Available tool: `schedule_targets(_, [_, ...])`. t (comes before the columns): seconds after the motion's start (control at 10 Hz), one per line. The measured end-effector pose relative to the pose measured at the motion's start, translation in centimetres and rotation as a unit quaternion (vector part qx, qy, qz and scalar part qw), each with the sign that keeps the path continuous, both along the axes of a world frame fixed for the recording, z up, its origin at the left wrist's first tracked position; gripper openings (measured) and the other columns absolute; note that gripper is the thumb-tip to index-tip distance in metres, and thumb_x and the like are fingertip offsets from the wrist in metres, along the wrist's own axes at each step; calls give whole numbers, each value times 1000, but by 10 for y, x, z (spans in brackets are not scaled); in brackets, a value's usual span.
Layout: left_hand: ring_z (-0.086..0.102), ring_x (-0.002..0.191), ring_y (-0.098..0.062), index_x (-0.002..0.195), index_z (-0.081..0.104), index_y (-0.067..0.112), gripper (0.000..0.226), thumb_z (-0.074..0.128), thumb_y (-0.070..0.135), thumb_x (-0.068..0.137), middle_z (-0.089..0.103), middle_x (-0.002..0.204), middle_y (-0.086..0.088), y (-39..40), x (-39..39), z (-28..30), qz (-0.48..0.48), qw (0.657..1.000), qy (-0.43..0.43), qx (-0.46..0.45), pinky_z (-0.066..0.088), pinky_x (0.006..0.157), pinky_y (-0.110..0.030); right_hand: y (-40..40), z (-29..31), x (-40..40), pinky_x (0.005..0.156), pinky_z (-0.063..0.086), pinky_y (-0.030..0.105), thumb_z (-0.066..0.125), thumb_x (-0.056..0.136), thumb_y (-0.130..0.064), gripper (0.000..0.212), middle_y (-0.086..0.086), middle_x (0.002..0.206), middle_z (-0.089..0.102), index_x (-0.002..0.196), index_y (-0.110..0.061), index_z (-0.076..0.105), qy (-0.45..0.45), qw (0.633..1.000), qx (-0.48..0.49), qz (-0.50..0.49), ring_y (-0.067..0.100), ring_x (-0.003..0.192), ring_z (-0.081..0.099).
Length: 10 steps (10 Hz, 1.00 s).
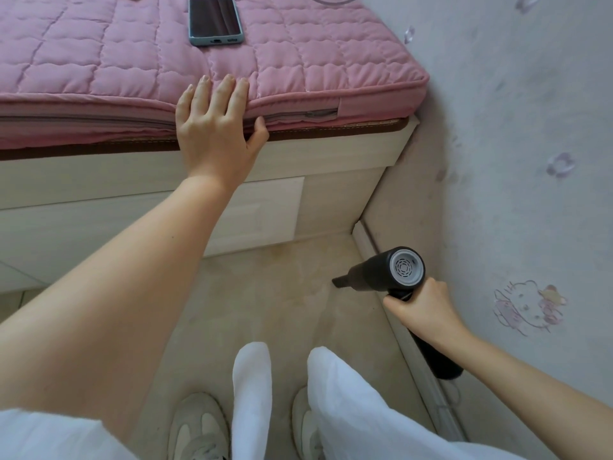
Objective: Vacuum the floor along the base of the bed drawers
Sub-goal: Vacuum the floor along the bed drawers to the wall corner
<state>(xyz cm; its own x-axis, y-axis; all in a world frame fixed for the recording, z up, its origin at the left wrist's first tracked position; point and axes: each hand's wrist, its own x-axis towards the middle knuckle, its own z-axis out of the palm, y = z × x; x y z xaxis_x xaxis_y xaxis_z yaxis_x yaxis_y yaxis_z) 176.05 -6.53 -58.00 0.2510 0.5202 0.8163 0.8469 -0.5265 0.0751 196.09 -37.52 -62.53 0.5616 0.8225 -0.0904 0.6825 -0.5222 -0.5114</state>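
A black handheld vacuum [381, 268] with a grey vented rear cap is gripped by its handle in my right hand [421, 305], low by the wall. Its narrow nozzle [340, 281] points left and down at the beige floor [265, 293], a short way out from the bed base. The pale wooden bed drawer front [265, 214] runs along the floor edge, partly hidden by my left forearm. My left hand [215, 127] rests flat with straight fingers on the edge of the pink quilted mattress [99, 61], thumb down its side.
A phone [215, 20] in a teal case lies on the mattress. The papered wall [514, 161] and its skirting board [368, 240] close the right side, forming a narrow corner with the bed end. My white trousers and shoes [199, 426] stand on the floor below.
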Motion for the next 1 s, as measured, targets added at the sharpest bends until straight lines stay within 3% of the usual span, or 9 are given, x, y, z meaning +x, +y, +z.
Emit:
schedule_targets(0.1, [49, 135, -35, 138, 58, 16, 51, 44, 45, 99, 59, 141, -7, -2, -1, -1, 2, 1000, 1, -3, 31, 115, -48, 1, -1, 7, 57, 39, 30, 65, 69, -23, 29, 4, 50, 50, 52, -15, 43, -17, 999, -9, -46, 29, 62, 51])
schedule_targets(0.2, [48, 135, -35, 139, 58, 16, 52, 44, 45, 99, 58, 142, -7, -3, -1, -1, 1, 1000, 2, -5, 31, 115, -48, 2, -2, 13, 61, 41, 28, 65, 69, -29, 29, 10, 58, 57, 52, -16, 45, -15, 997, -14, -81, 36, 70, 57])
schedule_targets(0.4, [48, 136, -35, 139, 58, 17, 52, 44, 46, 99, 58, 142, -6, -2, -1, -2, 6, 1000, 8, -2, 31, 115, -49, -3, -1, 16, 62, 42, 28, 65, 68, -35, 28, 10, 60, 60, 55, -14, 51, -21, 995, -19, -93, 35, 70, 57])
schedule_targets(0.8, [47, 136, -36, 139, 57, 15, 52, 44, 45, 98, 58, 142, -7, -2, -2, -2, 1, 1000, 10, -4, 31, 115, -49, -12, 3, -4, 58, 47, 32, 65, 66, -25, 26, 2, 48, 53, 52, -14, 46, -9, 998, -21, -55, 26, 59, 54])
schedule_targets(0.9, [47, 135, -36, 139, 57, 15, 52, 45, 45, 98, 58, 142, -7, -3, -2, -2, 1, 1000, 9, -3, 31, 115, -49, -13, 0, 1, 58, 43, 29, 64, 64, -33, 28, 4, 52, 53, 52, -14, 46, -20, 996, -32, -76, 29, 62, 54])
schedule_targets(1.0, [47, 135, -37, 139, 57, 15, 52, 45, 45, 98, 58, 142, -7, -3, -2, -1, 1, 1000, 9, -7, 31, 115, -49, -15, -3, 10, 60, 44, 28, 48, 51, -54, 40, 10, 59, 59, 56, -14, 49, -26, 994, -38, -102, 33, 68, 58])
